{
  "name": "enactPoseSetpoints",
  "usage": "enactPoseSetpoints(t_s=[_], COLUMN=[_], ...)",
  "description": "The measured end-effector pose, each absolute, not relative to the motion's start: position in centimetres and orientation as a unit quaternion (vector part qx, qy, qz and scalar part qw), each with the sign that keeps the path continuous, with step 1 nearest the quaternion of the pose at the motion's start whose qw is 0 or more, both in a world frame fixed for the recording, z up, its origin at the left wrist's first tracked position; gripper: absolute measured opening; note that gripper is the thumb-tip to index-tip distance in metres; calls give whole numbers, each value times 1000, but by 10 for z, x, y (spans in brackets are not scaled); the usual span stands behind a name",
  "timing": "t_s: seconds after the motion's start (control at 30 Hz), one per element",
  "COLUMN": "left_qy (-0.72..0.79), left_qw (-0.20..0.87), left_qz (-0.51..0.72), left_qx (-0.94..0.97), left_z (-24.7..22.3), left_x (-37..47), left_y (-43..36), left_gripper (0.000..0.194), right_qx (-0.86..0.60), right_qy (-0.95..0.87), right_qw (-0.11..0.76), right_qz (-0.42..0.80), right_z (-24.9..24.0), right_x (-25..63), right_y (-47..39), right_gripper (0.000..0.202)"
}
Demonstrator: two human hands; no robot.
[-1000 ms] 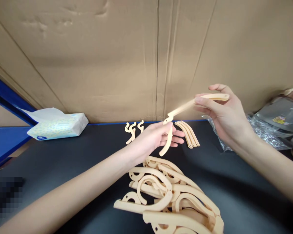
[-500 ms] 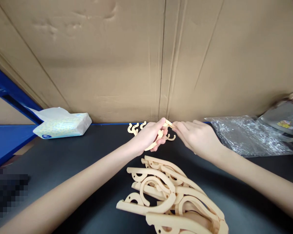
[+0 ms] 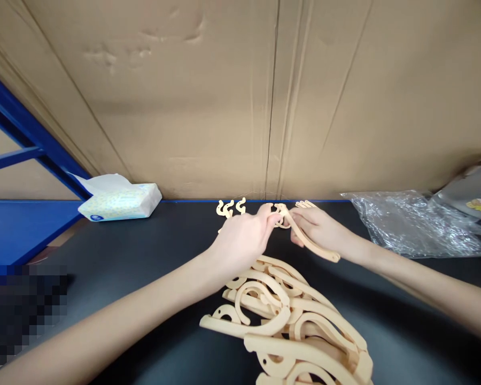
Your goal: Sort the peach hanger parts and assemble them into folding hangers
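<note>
A cream curved plastic arm (image 3: 313, 245) slants down to the right from between my two hands, above the black table (image 3: 156, 256). My right hand (image 3: 318, 227) is closed round its upper part. My left hand (image 3: 244, 232) pinches at the upper end of the piece, where a small hook-like part (image 3: 280, 208) shows. Nearer to me lies a pile of cream folding hanger pieces (image 3: 304, 315). Small hooks (image 3: 229, 207) lie behind my left hand, and a few thin pieces stick up behind my right.
A tissue pack (image 3: 122, 202) lies at the back left, beside a blue metal frame (image 3: 36, 144). Clear plastic wrapping (image 3: 404, 222) and a transparent bag (image 3: 468, 195) are at the back right. Cardboard (image 3: 192, 107) stands behind the table.
The held piece has turned, and its long arm now points down to the right beside my right hand. My left hand has turned over, palm down. The view has shifted slightly.
</note>
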State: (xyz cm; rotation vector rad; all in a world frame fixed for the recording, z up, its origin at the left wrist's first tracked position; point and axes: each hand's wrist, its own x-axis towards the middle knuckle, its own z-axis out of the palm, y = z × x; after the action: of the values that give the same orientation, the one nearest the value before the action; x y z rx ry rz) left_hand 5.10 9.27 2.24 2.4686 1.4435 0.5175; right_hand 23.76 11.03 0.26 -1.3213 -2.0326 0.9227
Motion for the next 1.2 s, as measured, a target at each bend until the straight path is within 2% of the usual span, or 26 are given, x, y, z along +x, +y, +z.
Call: enactPoseSetpoints(t_s=[0.1,0.17,0.23,0.3,0.4,0.47,0.6,0.67,0.77,0.97,1.2], left_qy=[487,495,516,600,647,661,673,673,671,698,679], left_qw=[171,259,314,309,306,303,257,218,158,33,-32], left_qz=[213,249,260,224,166,146,137,125,83,41,-47], left_qx=[830,791,753,703,678,671,680,696,720,714,732], left_z=[29,35,42,45,40,32,9,3,3,11,3], left_x=[44,31,10,-17,-54,-70,-75,-70,-61,-35,-5], left_y=[85,93,111,131,155,163,171,177,182,161,143], left_gripper=[35,40,37,30,30,31,39,42,42,46,79], right_qx=[-525,-547,-562,-561,-573,-602,-608,-582,-559,-565,-536], right_qy=[-718,-712,-718,-719,-703,-702,-748,-780,-807,-811,-829], right_qw=[297,333,361,383,413,381,245,193,140,141,158], right_qz=[348,287,198,145,83,11,-105,-122,-128,-66,1], right_z=[-1,-1,0,0,-2,-5,-18,-27,-38,-42,-38], right_x=[250,264,281,299,322,332,343,344,343,343,342], right_y=[124,130,132,131,126,122,113,108,102,98,98], right_gripper=[26,27,24,20,20,18,10,7,13,17,28])
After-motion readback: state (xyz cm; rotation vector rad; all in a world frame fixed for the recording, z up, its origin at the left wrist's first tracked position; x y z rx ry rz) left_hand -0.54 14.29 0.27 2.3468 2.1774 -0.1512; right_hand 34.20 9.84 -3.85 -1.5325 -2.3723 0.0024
